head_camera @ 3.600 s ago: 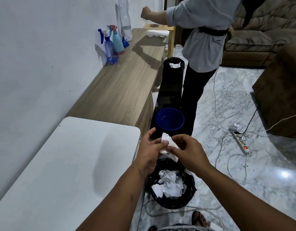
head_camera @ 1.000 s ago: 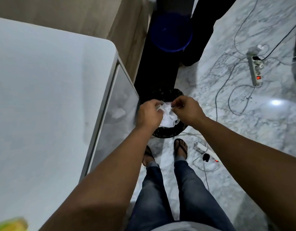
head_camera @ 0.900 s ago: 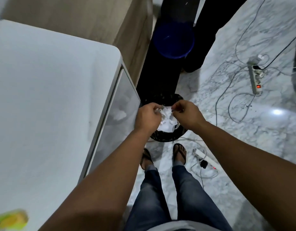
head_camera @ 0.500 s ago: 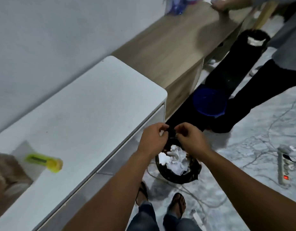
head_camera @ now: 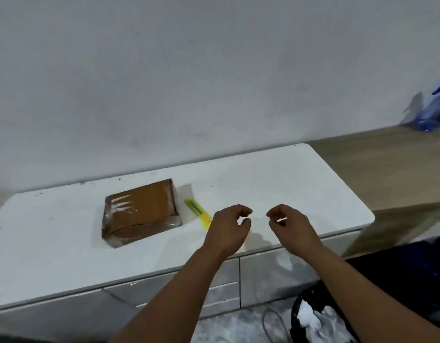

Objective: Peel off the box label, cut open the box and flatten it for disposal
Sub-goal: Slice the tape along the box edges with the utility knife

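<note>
Lying flat on the white counter (head_camera: 276, 184), left of centre and a little back from its front edge, the box (head_camera: 139, 211) is a low brown carton with glossy clear tape or film over its near and left faces. No label is visible on the top face. A yellow cutter (head_camera: 198, 213) lies just beside its right edge, on a pale sheet that shows from under the box.

Left hand (head_camera: 227, 229) and right hand (head_camera: 292, 226) hover over the counter's front, right of the box, fingers loosely curled, holding nothing and touching nothing. The left is nearest the cutter.

Judgement: the carton looks light and fairly stiff, though thin board will dent under a hard pinch. The taped faces are likely slick, so grip is better taken on bare cardboard at the far and right edges, or by a flat palm on top. While cutting, the box may slide on the smooth counter; one hand should pin it, fingers clear of the blade's line. The cutter should be taken by its body.
</note>
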Demonstrator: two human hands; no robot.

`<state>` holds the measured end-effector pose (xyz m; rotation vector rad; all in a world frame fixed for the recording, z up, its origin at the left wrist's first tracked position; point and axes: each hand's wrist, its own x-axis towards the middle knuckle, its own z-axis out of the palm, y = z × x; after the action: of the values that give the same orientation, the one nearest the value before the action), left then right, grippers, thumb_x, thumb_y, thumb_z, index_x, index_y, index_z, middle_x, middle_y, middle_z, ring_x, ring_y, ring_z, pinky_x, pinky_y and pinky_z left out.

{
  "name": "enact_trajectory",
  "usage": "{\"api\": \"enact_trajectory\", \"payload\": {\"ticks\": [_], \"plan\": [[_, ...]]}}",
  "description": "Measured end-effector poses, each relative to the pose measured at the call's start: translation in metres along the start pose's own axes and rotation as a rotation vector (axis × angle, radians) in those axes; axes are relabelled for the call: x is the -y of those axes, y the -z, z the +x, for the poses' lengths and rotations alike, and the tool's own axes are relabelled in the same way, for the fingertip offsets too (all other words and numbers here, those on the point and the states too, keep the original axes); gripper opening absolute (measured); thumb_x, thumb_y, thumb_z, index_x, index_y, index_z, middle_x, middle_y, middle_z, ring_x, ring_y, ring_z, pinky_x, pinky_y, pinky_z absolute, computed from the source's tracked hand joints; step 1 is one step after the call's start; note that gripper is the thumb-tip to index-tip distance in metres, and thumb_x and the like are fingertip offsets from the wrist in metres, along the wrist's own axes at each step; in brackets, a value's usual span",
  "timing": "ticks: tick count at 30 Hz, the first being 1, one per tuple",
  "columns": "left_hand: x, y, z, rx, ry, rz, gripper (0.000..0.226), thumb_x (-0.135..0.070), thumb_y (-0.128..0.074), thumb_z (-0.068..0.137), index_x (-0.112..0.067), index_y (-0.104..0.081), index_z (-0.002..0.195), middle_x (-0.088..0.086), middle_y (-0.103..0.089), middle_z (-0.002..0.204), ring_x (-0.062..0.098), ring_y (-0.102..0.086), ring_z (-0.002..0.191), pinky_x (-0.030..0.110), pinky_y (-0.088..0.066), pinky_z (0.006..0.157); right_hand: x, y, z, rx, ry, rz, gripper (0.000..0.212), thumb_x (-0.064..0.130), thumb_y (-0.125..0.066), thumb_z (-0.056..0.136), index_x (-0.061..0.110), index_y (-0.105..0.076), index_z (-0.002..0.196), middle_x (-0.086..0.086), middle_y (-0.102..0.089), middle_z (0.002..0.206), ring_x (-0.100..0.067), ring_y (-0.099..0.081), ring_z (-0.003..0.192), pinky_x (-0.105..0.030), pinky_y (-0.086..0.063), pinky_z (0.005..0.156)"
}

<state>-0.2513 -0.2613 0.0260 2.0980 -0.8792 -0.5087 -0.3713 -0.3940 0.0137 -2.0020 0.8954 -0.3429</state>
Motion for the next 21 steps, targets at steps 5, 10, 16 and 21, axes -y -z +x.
{"api": "enact_trajectory", "payload": {"ticks": [5,10,16,21], "plan": [[0.065,0.086,-0.012,-0.104,0.061,0.052,0.026,-0.019,-0.061,0.095,-0.025,-0.071,0.119,-0.014,-0.069,0.116,0.004,-0.059,0.108,0.017,-0.041,0.090,0.056,-0.081,0.018,0.091,0.082,-0.045,0.015,0.015,-0.058,0.089,0.029,-0.064,0.090,0.014,-0.064,0.092,-0.005,-0.065,0.076,-0.016,-0.041,0.059],[0.123,0.162,-0.015,-0.194,0.120,0.119,0.025,-0.028,-0.062,0.096,-0.028,-0.070,0.119,-0.006,-0.072,0.117,0.013,-0.064,0.107,0.027,-0.049,0.094,0.097,-0.152,0.038,0.147,0.129,-0.101,0.017,0.012,-0.059,0.086,0.025,-0.065,0.096,0.008,-0.066,0.096,-0.014,-0.064,0.082,-0.023,-0.046,0.066],[0.189,0.222,-0.012,-0.318,0.115,0.377,0.057,-0.059,-0.055,0.078,-0.033,-0.062,0.128,0.000,-0.058,0.137,0.028,-0.049,0.125,0.034,-0.037,0.102,0.105,-0.194,0.062,0.105,0.024,-0.416,0.047,0.022,-0.059,0.083,0.029,-0.053,0.129,-0.003,-0.052,0.128,-0.030,-0.051,0.113,-0.039,-0.048,0.087],[0.235,0.232,0.006,-0.202,0.246,0.258,0.124,-0.087,-0.050,0.058,-0.022,-0.018,0.159,0.006,-0.030,0.161,0.028,-0.019,0.150,0.042,-0.019,0.120,0.097,-0.204,0.070,0.068,-0.022,-0.652,0.057,0.027,-0.054,0.087,0.030,-0.041,0.143,-0.002,-0.044,0.139,-0.032,-0.042,0.125,-0.040,-0.045,0.090]]}}
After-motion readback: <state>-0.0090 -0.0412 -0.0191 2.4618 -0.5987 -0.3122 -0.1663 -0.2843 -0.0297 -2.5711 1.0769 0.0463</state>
